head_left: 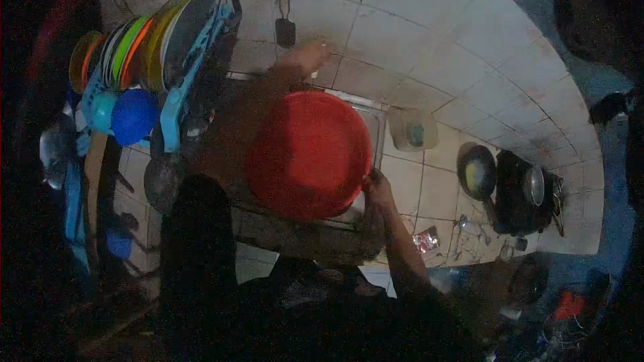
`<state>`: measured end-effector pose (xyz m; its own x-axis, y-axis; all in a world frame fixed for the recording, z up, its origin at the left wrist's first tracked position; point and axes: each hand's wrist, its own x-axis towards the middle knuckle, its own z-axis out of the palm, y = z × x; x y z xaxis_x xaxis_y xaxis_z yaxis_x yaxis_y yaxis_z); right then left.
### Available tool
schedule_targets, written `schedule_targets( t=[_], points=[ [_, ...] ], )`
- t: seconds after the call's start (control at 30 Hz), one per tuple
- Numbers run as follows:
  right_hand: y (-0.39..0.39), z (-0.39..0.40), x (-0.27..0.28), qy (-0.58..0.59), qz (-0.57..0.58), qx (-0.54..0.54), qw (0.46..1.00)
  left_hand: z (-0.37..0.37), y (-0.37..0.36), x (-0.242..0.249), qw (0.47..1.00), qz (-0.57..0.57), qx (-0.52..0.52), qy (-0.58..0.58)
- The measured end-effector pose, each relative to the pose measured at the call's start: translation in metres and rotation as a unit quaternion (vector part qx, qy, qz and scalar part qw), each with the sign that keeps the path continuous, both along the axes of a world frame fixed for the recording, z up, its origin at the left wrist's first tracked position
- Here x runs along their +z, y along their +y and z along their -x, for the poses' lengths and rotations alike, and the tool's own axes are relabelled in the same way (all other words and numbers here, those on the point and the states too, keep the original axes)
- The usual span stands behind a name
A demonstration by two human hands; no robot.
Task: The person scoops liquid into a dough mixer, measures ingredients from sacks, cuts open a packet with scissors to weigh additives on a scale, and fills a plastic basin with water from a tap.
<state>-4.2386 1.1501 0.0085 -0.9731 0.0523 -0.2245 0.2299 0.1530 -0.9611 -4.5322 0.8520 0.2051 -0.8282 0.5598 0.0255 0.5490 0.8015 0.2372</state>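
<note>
A large round red basin (315, 154) is over the metal sink (378, 131), its inside facing me. My right hand (379, 189) is closed on the basin's right rim. My left arm reaches past the basin's left side, and my left hand (310, 58) is up by the tiled wall behind the sink. Dim light and blur hide how its fingers lie. A small pale thing just under that hand cannot be made out.
At left, a blue dish rack (194, 53) holds several colourful plates and a blue bowl (134, 117). Right of the sink stand a clear container (412, 129), a pan (477, 173), a black stove (515, 191) and a shiny packet (426, 241). A dark utensil (285, 32) hangs on the wall.
</note>
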Motion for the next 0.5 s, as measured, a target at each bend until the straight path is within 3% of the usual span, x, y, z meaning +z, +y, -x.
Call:
schedule_targets(
  t=[0.03,0.1,0.17,0.23,0.3,0.37,0.4,0.43,0.5],
  points=[
    [-0.008,0.007,0.001,0.017,-0.027,0.005,0.999,0.003,0.001,0.001,0.995,0.092,-0.007,0.025],
    [-0.012,0.013,0.007,0.018,-0.312,0.031,0.949,0.002,-0.006,0.003,0.994,0.092,-0.037,0.056],
    [-0.008,0.017,0.003,-0.02,-0.285,0.039,0.958,-0.01,-0.005,0.022,0.989,0.093,-0.067,0.091],
    [0.003,0.018,-0.015,-0.056,-0.257,0.042,0.964,-0.024,0.008,0.046,0.991,0.098,-0.011,0.088],
    [0.013,0.013,-0.043,0.055,-0.194,0.045,0.978,-0.019,0.013,0.042,0.986,0.141,0.003,0.092],
    [-0.007,0.012,0.011,0.03,-0.208,0.035,0.977,-0.001,0.017,0.027,0.977,0.185,0.019,0.102],
    [-0.015,0.012,0.035,0.005,-0.222,0.027,0.975,0.012,0.015,0.007,0.985,0.143,0.042,0.089],
    [-0.013,0.012,0.03,0.007,-0.219,0.024,0.975,0.013,0.015,0.006,0.99,0.1,0.064,0.076],
    [-0.01,0.012,0.017,-0.005,-0.193,0.016,0.981,0.006,0.019,0.015,0.986,0.122,0.069,0.086]
  ],
)
